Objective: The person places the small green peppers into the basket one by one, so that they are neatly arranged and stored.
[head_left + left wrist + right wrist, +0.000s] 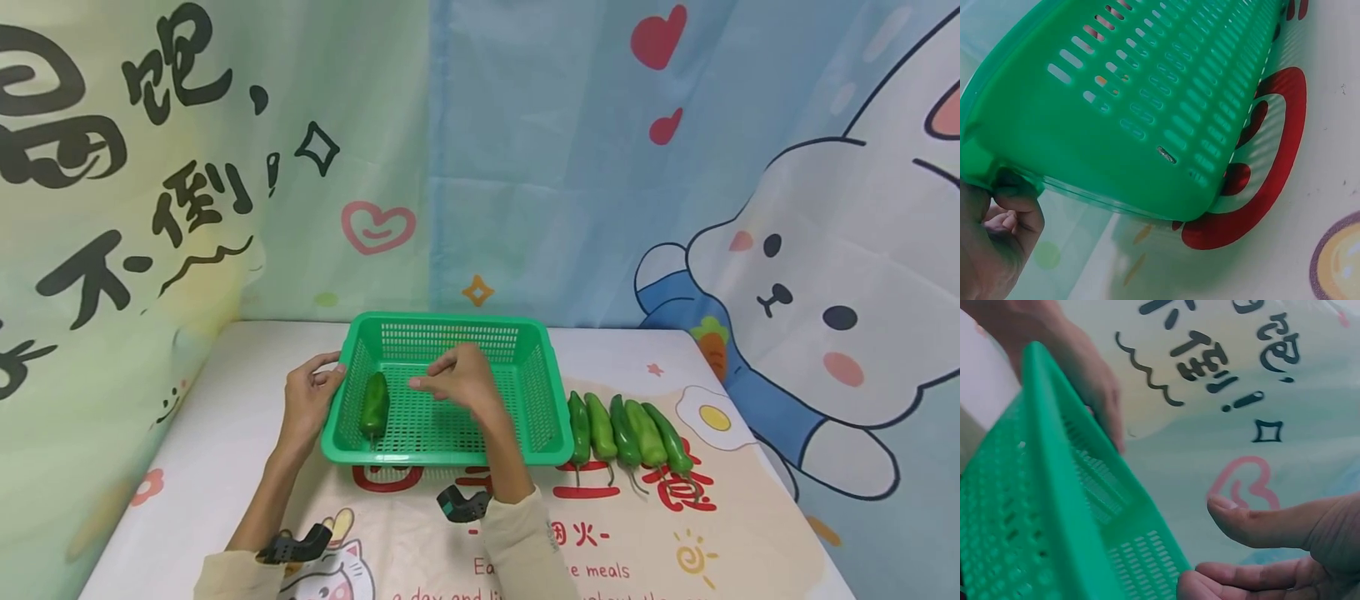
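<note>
A green plastic basket [442,459] with slotted walls stands on the table. One green pepper [374,407] lies inside it, near the left wall. My left hand [310,398] grips the basket's left rim; the left wrist view shows the fingers [1021,209] curled at the rim's edge. Over the middle of the basket hovers my right hand [462,379], holding nothing. In the right wrist view its thumb [1266,524] is apart from the fingers, which are loosely bent.
Several green peppers [628,429] lie side by side on the table just right of the basket, stems toward me. A printed mat [622,542] covers much of the white tabletop [195,442]. Behind the table hangs a printed cloth [510,233].
</note>
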`<state>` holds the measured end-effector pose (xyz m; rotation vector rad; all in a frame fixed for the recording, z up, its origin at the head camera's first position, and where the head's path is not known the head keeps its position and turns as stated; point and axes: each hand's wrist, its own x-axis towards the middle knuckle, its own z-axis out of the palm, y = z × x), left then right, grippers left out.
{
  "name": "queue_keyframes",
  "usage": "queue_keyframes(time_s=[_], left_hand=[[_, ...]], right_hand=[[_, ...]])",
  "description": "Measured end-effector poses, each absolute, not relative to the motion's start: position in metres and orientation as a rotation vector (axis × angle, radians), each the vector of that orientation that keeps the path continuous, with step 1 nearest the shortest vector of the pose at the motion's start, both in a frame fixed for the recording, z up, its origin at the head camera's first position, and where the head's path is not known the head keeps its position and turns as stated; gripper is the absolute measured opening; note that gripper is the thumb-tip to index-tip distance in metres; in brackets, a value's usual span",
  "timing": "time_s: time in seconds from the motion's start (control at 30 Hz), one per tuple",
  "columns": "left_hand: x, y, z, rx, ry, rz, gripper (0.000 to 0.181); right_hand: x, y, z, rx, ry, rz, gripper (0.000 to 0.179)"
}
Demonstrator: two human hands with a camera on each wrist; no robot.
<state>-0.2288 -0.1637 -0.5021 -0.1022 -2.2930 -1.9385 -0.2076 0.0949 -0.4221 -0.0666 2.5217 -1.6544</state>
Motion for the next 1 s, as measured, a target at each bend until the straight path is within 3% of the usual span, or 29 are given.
queue_keyframes(time_s=[0.37,1.0], left_hand=[[-0.228,-0.163,-0.503,-0.085,-2.305,-1.939,0.041],[-0.228,-0.165,-0.504,-0.095,-2.307,-1.933,0.040]], right_hand=[[-0.200,0.129,-0.412,-0.092,2.512,-1.749,0.021],[-0.187,0.196,-0.399,0.062,2.514,-1.800,0.032]])
